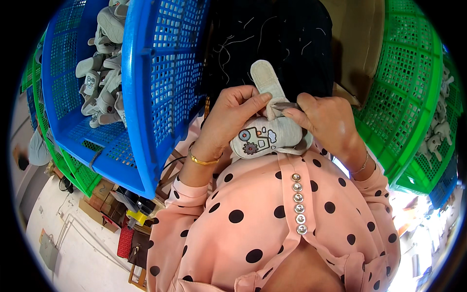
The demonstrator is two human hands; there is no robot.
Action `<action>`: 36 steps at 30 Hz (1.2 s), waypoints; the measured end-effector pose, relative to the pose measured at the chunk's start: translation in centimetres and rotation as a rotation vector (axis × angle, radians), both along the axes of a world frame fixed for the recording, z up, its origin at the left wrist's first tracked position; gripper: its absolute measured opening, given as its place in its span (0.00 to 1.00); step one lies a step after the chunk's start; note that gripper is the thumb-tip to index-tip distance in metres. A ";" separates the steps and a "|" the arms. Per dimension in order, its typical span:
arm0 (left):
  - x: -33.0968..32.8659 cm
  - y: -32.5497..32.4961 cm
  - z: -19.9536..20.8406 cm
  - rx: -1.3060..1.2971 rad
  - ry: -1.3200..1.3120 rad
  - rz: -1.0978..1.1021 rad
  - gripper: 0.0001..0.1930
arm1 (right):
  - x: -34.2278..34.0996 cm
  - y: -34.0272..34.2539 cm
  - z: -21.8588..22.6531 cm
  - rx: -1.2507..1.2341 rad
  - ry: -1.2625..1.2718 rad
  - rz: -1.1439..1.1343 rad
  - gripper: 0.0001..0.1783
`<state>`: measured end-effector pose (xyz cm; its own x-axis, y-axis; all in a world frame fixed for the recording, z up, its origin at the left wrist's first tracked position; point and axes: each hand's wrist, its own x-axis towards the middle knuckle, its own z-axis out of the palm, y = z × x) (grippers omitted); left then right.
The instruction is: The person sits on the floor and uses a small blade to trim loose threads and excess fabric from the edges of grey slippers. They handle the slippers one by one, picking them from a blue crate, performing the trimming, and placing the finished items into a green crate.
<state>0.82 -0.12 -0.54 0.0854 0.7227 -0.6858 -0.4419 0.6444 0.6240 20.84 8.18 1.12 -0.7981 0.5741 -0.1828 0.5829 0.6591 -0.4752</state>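
Observation:
A small light-grey child's shoe rests against the front of my polka-dot shirt, an embroidered tractor and little clouds on its side. Its strap is folded up and points away from me. My left hand pinches the base of this strap between thumb and fingers. From the other side, my right hand is closed round thread snips, whose dark metal tip touches the shoe fabric near the strap. Their handle is hidden in my fist.
On the left, a blue plastic basket holds several grey shoes. Green baskets stand on the right, with more pale shoes in one. Loose threads lie on dark cloth beyond my hands. A cardboard surface borders the green basket.

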 end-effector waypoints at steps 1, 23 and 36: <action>0.1 0.0 0.1 -0.007 0.005 0.004 0.10 | 0.0 0.0 0.0 0.010 -0.001 0.002 0.23; 0.3 0.4 1.0 0.147 0.144 -0.231 0.13 | 0.0 2.7 0.1 -0.779 0.225 -0.304 0.21; 1.6 0.1 1.0 0.826 1.047 -0.196 0.08 | -0.7 1.6 -0.2 -1.138 0.324 -0.555 0.15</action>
